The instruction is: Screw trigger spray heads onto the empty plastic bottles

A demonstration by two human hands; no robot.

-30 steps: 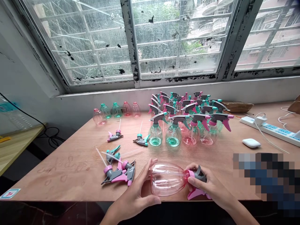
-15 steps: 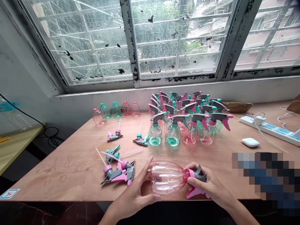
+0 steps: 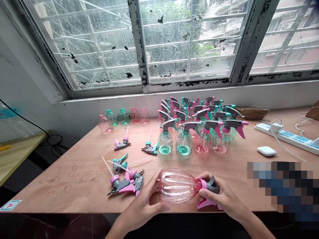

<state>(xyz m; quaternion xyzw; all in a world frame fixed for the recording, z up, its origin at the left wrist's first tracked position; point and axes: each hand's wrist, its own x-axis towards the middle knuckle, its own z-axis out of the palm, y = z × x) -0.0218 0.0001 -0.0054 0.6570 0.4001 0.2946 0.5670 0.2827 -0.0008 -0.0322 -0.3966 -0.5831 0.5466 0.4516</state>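
A clear pink spray bottle lies sideways between my hands near the table's front edge. My left hand is closed round its base, thumb below and fingers behind. At the neck, my right hand grips the pink collar of the grey and pink spray head, whose pink trigger points down. To the left of my left hand lie loose spray heads with thin tubes. Two more loose ones, a pink-and-grey spray head and a teal-and-grey spray head, rest farther back.
Several green and pink bottles with spray heads stand in rows at the back. Open bottles stand back left. To the right are a power strip, a white case and a blurred patch.
The bottle's base has tilted slightly upward, and the trigger has shifted slightly left. Both hands keep their hold; everything else stays in place.
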